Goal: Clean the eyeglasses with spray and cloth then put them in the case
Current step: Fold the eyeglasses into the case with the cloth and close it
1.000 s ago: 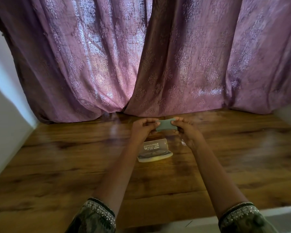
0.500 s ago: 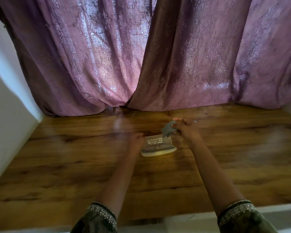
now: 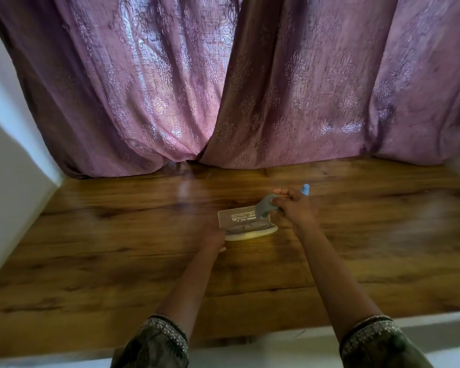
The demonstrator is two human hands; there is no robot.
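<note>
Eyeglasses (image 3: 246, 226) appear to lie in the open glasses case (image 3: 250, 234) on the wooden table (image 3: 117, 261), clear lid raised. Right hand (image 3: 294, 208) pinches the grey cleaning cloth (image 3: 265, 205) above the case's right end. Left hand (image 3: 213, 236) is at the left end, blurred; grip unreadable. Risks: knuckles toppling the blue spray bottle (image 3: 305, 189) just behind, or the lid trapping the cloth.

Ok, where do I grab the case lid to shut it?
Pinch the lid by its free top edge near the left corner, from above: it stands upright, and the right hand with the cloth crowds its right end.
</note>
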